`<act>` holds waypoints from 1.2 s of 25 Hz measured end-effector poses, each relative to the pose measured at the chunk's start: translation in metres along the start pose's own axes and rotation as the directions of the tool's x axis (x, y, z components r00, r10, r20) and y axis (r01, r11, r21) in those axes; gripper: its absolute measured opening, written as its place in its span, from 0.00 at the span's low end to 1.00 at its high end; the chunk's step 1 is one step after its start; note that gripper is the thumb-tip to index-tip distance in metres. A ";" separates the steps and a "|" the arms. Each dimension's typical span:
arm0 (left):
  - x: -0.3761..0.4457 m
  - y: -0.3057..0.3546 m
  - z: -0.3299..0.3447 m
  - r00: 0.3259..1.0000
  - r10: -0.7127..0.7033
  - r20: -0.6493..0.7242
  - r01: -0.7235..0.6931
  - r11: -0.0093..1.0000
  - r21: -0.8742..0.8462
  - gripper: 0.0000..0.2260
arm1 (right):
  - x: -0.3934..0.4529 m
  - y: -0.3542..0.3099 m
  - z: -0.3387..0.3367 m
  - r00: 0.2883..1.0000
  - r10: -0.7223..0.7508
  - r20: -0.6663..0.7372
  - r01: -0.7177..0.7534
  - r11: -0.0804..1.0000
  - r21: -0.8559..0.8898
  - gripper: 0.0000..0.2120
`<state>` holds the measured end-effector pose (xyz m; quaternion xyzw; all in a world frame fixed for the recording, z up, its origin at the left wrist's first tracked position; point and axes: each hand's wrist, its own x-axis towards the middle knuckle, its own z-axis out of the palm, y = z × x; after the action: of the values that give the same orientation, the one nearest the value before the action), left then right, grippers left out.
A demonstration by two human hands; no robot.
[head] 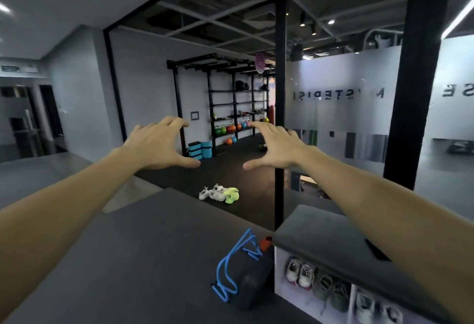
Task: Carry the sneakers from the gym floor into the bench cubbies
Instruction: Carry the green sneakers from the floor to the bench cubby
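Observation:
A small heap of sneakers lies on the dark gym floor ahead: white sneakers (211, 192) with a neon yellow-green pair (231, 194) at their right. The bench (331, 231) with a dark padded top stands at the lower right. Its white cubbies hold a white-and-red pair (300, 273), a dark green pair (332, 293) and a white pair (377, 309). My left hand (160, 144) and my right hand (278, 148) are stretched out in front of me at chest height, fingers spread, holding nothing, well above and short of the heap.
A dark bag with a blue cord (238, 270) rests on the floor against the bench's left end. A black post (280, 93) and frosted glass partition (341, 103) stand to the right. A rack with coloured kettlebells (230, 128) and blue blocks (199, 149) lines the far wall.

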<state>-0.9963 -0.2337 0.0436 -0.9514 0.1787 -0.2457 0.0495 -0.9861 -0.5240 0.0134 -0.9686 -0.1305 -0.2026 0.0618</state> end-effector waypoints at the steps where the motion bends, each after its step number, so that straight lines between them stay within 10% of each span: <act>1: 0.005 -0.015 0.008 1.000 0.008 -0.003 -0.008 1.000 0.004 0.50 | 0.010 -0.008 0.007 1.000 0.018 0.009 -0.018 1.000 0.000 0.55; 30: 0.438 -0.326 0.460 0.964 0.143 0.222 -0.106 0.980 -0.171 0.45 | 0.548 0.043 0.378 0.953 0.186 0.239 -0.192 0.981 0.000 0.54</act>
<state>-0.3136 -0.0869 -0.1021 -0.9615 0.2500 -0.1137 0.0102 -0.3475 -0.3755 -0.1094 -0.9930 -0.0461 -0.0769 0.0763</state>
